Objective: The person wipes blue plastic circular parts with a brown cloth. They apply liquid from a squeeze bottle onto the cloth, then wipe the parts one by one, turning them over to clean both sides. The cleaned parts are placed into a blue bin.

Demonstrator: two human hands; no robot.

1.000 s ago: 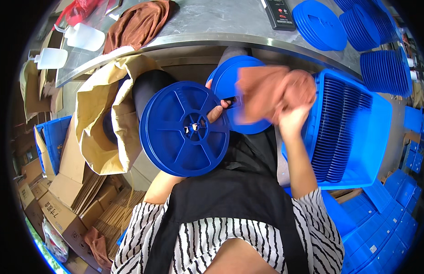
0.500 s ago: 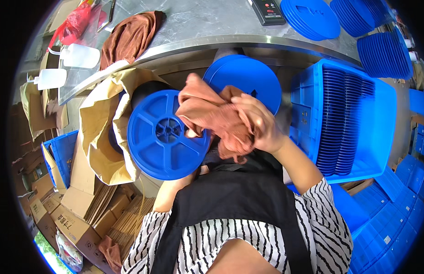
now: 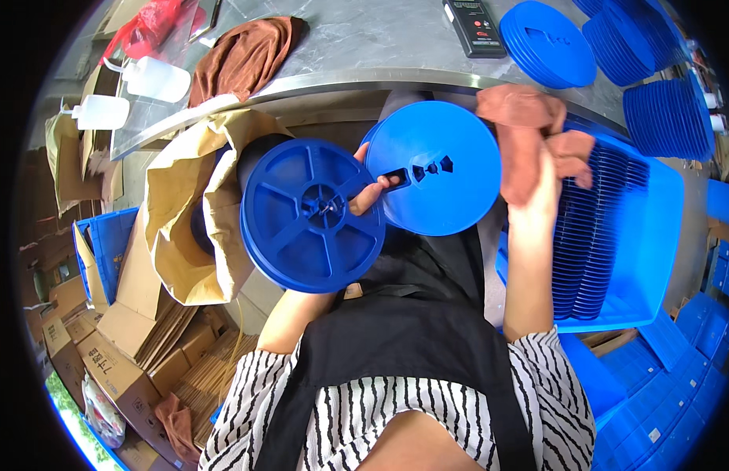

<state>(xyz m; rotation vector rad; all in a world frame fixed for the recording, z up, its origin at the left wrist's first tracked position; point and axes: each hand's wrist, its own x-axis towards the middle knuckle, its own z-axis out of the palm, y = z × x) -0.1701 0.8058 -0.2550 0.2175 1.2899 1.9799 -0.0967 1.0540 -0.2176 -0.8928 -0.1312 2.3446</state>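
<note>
My left hand (image 3: 369, 195) is closed at the edge of a smooth blue plastic reel disc (image 3: 459, 196), with a fingertip at its slot. A ribbed blue reel disc (image 3: 282, 251) lies over part of that hand and wrist; how the hand bears it is hidden. The ribbed disc overlaps the smooth one's left side. To the right, my right hand (image 3: 539, 177) grips a crumpled reddish-brown cloth (image 3: 517, 145), held apart from the smooth disc. Its fingers are mostly covered by the cloth.
A blue crate (image 3: 655, 235) packed with upright blue discs stands right. An open paper sack (image 3: 164, 228) is at left. The grey table (image 3: 364, 39) holds another brown cloth (image 3: 243, 59), white squeeze bottles (image 3: 156, 80), a black device (image 3: 474, 31) and stacked blue discs (image 3: 546, 47).
My right hand has moved the cloth rightward, off the discs. The smooth disc now shows more fully, with its slot and centre holes. The ribbed disc has shifted slightly right.
</note>
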